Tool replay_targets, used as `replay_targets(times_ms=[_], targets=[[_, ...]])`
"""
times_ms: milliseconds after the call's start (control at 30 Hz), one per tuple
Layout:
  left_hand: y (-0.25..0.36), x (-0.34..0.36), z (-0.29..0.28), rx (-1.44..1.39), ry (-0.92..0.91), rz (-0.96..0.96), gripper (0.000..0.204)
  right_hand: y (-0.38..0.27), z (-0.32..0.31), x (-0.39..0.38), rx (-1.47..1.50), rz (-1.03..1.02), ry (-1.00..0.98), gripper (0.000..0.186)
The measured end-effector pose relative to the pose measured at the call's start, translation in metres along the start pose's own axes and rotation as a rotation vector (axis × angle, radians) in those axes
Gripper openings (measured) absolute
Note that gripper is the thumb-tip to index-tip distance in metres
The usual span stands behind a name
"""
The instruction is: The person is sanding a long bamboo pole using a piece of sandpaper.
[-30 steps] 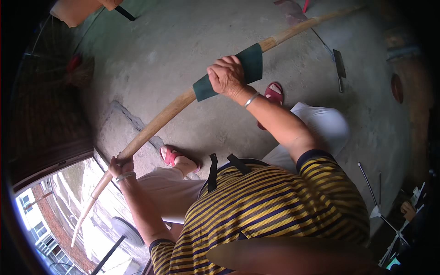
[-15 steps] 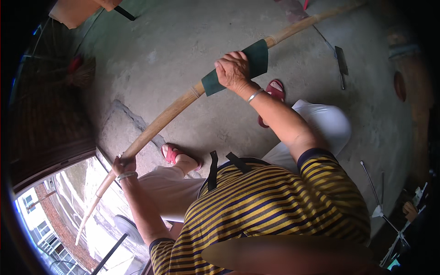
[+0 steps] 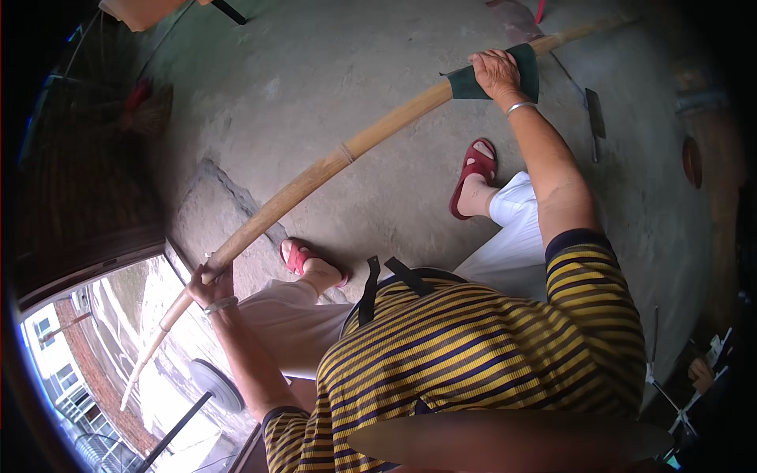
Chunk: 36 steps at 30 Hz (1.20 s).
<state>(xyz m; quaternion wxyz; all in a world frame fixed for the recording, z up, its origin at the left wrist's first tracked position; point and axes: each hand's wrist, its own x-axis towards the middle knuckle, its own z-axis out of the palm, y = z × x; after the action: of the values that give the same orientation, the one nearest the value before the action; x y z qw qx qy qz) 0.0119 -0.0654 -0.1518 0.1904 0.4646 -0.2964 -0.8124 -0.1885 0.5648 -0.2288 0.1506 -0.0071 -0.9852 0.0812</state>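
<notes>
**Item in hand.** Long, pale-brown bamboo pole, slightly bowed, with a raised node ring near its middle. It runs from the lower left, out past the edge of the floor, up to the far right of the scene, held clear of the floor.

**Left hand**: fingers wrapped shut around the pole's lower left stretch, a thin bangle at the wrist.

**Right hand**: fingers closed over a dark green square of abrasive-looking cloth, which is folded round the pole on its far right stretch. A silver bangle sits on that wrist.

**Step, as judged.** Rubbing or smoothing the pole's surface with the cloth, the left hand steadying. A further stroke would call for firm pressure through the cloth along the pole's length while the left grip keeps the pole from turning or sliding.

**Surface.** Grey, rough concrete floor, stained in patches, with a mended seam on the left. The person's feet in red open sandals rest on it.

**Room.**
- Flat metal blade with a thin handle, on the floor at far right.
- Dark wooden structure, left.
- Lower left: an open drop showing brick buildings below.
</notes>
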Motion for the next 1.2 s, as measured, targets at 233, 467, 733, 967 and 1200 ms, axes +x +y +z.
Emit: replay_targets(times_ms=[233,467,733,967,1200], targets=[[0.014,-0.016,-0.007,0.015,-0.191,0.258,0.019,-0.028,-0.042,0.02,0.019,-0.145,-0.253,0.045],[0.029,-0.038,-0.007,-0.31,-0.393,0.455,0.03,-0.077,-0.082,0.01,0.061,-0.23,-0.295,0.044],[0.004,-0.044,0.018,-0.411,-0.329,0.315,0.02,-0.156,-0.101,-0.03,0.271,-0.337,-0.216,0.036],[0.014,-0.04,-0.002,-0.396,-0.338,0.25,0.026,-0.229,-0.089,-0.051,0.247,-0.433,-0.354,0.039],[0.012,-0.036,-0.003,-0.407,-0.259,0.171,0.023,-0.056,-0.063,-0.008,0.096,-0.127,-0.164,0.04]])
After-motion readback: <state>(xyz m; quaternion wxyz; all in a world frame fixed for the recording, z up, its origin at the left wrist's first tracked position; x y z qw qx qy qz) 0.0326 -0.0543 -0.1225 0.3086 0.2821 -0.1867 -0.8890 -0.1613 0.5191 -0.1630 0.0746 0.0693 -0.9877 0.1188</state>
